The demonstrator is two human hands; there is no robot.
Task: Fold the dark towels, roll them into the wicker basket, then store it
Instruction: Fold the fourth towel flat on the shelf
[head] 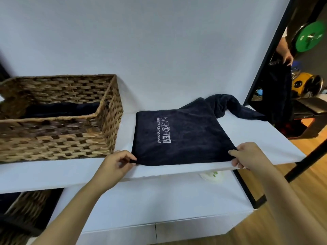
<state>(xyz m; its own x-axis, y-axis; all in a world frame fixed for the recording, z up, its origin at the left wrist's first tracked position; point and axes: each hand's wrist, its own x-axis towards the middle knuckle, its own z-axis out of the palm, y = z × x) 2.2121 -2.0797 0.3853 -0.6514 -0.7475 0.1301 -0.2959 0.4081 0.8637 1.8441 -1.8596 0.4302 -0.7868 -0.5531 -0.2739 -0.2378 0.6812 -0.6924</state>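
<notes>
A dark navy towel with white lettering lies flat on the white shelf, its far end bunched up at the back right. My left hand pinches its near left corner. My right hand grips its near right corner at the shelf's front edge. The wicker basket stands on the shelf to the left of the towel, with a dark towel lying inside it.
A second wicker basket sits on the lower level at bottom left. A black metal frame borders the shelf on the right. Beyond it another person's hand holds a dark cloth, near green and yellow weight plates.
</notes>
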